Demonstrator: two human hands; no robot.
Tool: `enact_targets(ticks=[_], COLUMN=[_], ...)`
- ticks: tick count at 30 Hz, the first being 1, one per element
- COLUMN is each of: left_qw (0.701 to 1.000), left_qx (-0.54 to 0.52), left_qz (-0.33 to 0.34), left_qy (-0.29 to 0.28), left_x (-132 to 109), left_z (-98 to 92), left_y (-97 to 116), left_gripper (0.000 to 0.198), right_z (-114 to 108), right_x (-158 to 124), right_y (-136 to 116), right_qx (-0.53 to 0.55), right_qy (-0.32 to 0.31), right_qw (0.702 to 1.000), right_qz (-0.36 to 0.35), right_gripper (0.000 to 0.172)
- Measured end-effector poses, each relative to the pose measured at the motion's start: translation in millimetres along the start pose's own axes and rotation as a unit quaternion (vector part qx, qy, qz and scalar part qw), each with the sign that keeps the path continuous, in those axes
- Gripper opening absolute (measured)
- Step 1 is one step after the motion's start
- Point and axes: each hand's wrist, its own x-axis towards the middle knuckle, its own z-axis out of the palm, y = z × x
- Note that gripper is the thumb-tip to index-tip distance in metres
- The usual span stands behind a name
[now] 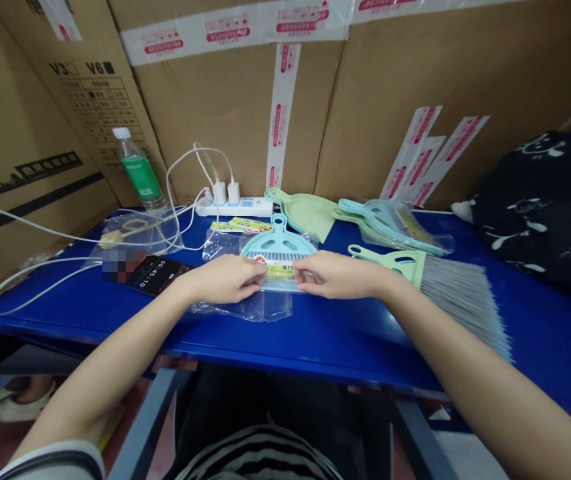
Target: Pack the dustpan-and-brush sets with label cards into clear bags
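Pinching one labelled blue dustpan set [278, 241]: left hand [229, 279], right hand [335, 275], fingertips closed. Unwrapped: one green brush [458, 293], one green dustpan [308, 213]. Blue table [345, 343], cardboard [215, 107] behind.

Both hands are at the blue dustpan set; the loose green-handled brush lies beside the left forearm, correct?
No: the head view shows the green-handled brush beside the right forearm. Left hand and right hand are at the blue dustpan set.

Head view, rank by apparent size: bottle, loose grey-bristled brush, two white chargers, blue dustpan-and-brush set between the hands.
1. Grey-bristled brush
2. Blue dustpan-and-brush set, partly covered
3. Bottle
4. Left charger and right charger: look alike, unranked
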Motion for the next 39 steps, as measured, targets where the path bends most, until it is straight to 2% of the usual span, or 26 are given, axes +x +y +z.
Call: enact_targets(ticks=[39], left_qw=[1.0], left_qx=[0.005], left_qz=[0.003], left_qy=[0.005], left_x=[-0.1], left_z=[1.7], left_y=[-0.9], left_gripper=[0.009], right_z=[1.3], right_x=[-0.1], right_y=[2.9], right_qx=[0.002], right_qy=[0.012], right_qw=[1.0], right_qz=[-0.016], right_gripper=[0.007])
